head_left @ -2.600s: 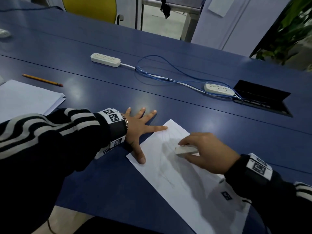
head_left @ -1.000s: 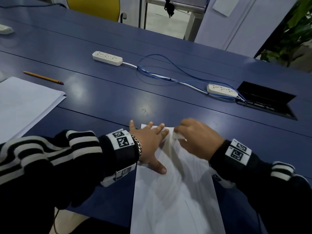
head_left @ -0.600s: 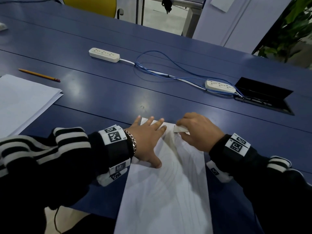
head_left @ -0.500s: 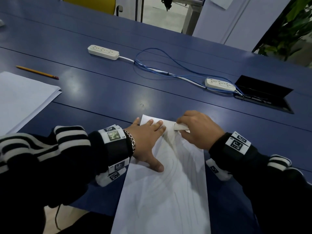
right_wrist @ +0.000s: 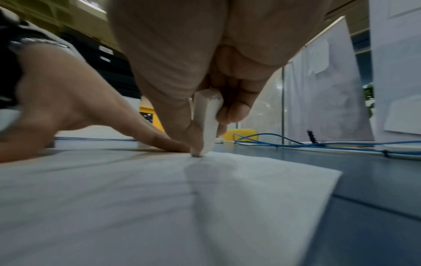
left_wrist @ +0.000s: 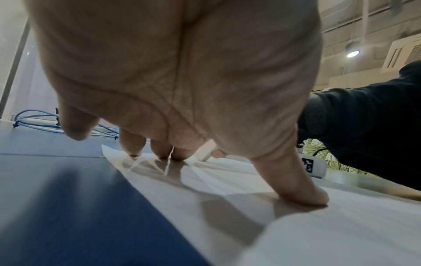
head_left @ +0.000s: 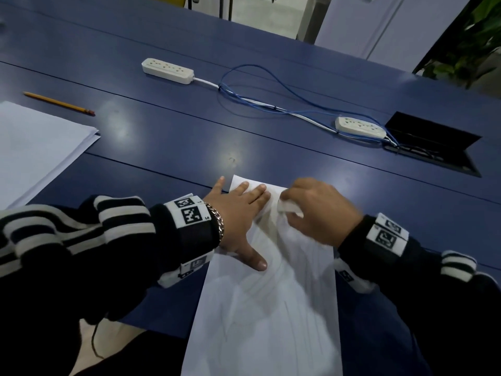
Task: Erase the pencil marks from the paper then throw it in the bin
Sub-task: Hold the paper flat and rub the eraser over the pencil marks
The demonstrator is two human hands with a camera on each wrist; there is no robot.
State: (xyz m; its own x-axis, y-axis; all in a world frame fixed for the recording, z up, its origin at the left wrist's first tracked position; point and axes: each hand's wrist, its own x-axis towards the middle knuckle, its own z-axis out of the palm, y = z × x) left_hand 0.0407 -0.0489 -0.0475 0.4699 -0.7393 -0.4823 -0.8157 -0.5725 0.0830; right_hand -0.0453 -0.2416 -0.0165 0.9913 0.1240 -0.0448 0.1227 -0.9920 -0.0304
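Observation:
A white sheet of paper with faint pencil lines lies lengthwise on the blue table, its near end hanging over the table's front edge. My left hand lies flat on the sheet's far left part, fingers spread and thumb pressed down, as the left wrist view shows on the paper. My right hand pinches a white eraser between thumb and fingers. The eraser stands on its tip on the paper near the far edge, right beside my left fingertips.
A stack of white sheets lies at the left with a yellow pencil behind it. Two white power strips joined by blue cable cross the far table. An open black cable hatch sits at the right.
The sheet has been turned from slanting to lengthwise. My left hand stays pressed on it while my right hand, holding the eraser, has shifted slightly near the far edge.

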